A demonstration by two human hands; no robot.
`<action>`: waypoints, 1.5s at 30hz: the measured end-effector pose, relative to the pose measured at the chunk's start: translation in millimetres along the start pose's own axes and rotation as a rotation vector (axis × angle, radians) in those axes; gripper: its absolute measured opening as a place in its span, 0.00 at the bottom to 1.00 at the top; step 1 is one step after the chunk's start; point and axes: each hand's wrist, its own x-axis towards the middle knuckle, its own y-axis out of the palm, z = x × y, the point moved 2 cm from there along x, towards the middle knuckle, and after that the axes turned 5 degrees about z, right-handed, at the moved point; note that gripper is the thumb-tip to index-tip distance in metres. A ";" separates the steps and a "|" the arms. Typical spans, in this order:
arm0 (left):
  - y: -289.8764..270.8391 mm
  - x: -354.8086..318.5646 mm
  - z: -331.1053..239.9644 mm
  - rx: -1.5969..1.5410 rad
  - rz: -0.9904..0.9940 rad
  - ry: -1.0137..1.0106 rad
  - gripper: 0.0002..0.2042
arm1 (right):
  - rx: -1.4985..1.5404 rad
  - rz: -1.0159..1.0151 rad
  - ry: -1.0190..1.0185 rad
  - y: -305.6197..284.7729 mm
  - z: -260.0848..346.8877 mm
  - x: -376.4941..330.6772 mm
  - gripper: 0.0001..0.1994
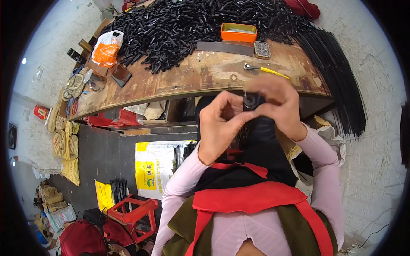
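1. Worn brown workbench (200, 79) spans the upper centre of the frame; its front edge curves from left of centre to right of centre, with open space below it.
2. Left hand (220, 126) and right hand (277, 104) meet at the centre, just below the bench edge. Fingertips of both hands are pressed together, pinching a small black cylindrical part (251, 101) held between them.
3. A large heap of black tubes (192, 25) covers the bench top at upper centre. A bundle of long black rods (337, 81) hangs over the right end of the bench.
4. Packages on the bench: an orange rectangular tray (238, 32) at upper centre, an orange-and-white plastic bag (107, 48) at upper left, and a grey flat bar (225, 47) below the tray.
5. Yellow-handled pliers (265, 69) lie near the front edge, just above the hands.
6. Lower left: a white-and-yellow sack (156, 166) stands beneath the bench, and a red plastic stool (134, 213) sits on the dark floor; yellowish sacks (66, 145) line the left wall.
7. Free room for the arms is confined to the gap between the bench edge and the person's red apron (252, 200).
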 end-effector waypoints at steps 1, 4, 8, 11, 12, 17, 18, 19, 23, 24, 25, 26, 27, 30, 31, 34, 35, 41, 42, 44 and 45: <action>-2.7 4.0 -8.8 -0.034 -0.018 0.071 0.11 | 0.198 -0.050 -0.015 6.7 -1.9 11.9 0.28; -21.2 16.1 -23.0 -0.117 -0.028 0.088 0.17 | 0.025 0.147 0.370 -20.0 -57.2 1.7 0.16; -44.4 22.1 -12.5 -0.040 0.009 0.108 0.19 | -0.030 0.168 0.402 0.4 -68.2 -6.7 0.07; -42.7 20.1 -14.6 -0.146 -0.009 0.049 0.19 | -0.032 0.171 0.379 13.3 -65.7 -6.4 0.06; -42.7 20.0 -14.8 -0.142 -0.005 0.048 0.19 | -0.040 0.144 0.377 16.4 -66.1 -7.4 0.05; -37.9 17.3 -9.4 0.220 -0.131 0.200 0.15 | -0.167 0.085 0.275 23.5 -72.3 -2.6 0.06; -33.9 15.6 -9.3 0.312 -0.183 0.233 0.13 | -0.164 0.085 0.270 25.6 -71.9 -1.8 0.06; -32.4 14.8 -8.8 0.419 -0.200 0.291 0.13 | -0.201 0.079 0.265 27.1 -70.8 -1.4 0.06; -33.2 15.2 -1.8 0.467 -0.237 0.336 0.13 | -0.262 0.044 0.299 32.8 -73.6 -0.2 0.07; -34.1 14.5 0.2 0.369 -0.245 0.305 0.13 | -0.258 0.043 0.297 32.6 -74.8 -0.1 0.07; -33.5 13.1 -0.8 0.371 -0.239 0.301 0.13 | -0.244 0.042 0.291 31.1 -76.5 -1.7 0.07; -32.7 11.9 -2.1 0.295 -0.215 0.241 0.12 | -0.231 0.041 0.286 30.3 -78.5 -3.0 0.07; -32.6 11.2 -1.6 0.220 -0.192 0.180 0.11 | -0.226 0.035 0.289 30.3 -81.0 -4.0 0.07; -38.1 11.8 -1.3 0.170 -0.207 0.137 0.11 | -0.140 0.016 0.294 34.0 -84.4 -3.9 0.05; -40.6 13.3 -0.1 0.171 -0.208 0.133 0.11 | -0.196 0.022 0.292 33.2 -84.4 -3.5 0.05; -47.2 16.9 -3.3 0.191 -0.120 0.147 0.14 | -0.177 0.029 0.310 31.4 -80.4 -1.3 0.04; -46.4 18.2 -9.9 0.074 -0.044 0.115 0.15 | -0.103 0.031 0.326 30.6 -80.3 -0.7 0.04; -49.9 26.6 9.3 -0.134 0.014 0.117 0.23 | -0.583 0.043 0.073 27.5 -87.0 0.0 0.07; -51.6 27.1 16.3 -0.064 0.001 0.146 0.23 | -0.849 0.126 -0.053 26.7 -87.6 -0.3 0.10; -48.5 27.6 25.1 0.045 -0.031 0.182 0.21 | -0.892 0.175 -0.038 23.5 -92.2 -3.0 0.11; -47.6 28.3 28.3 0.043 -0.036 0.173 0.21 | -0.939 0.220 -0.031 21.4 -95.0 -4.2 0.12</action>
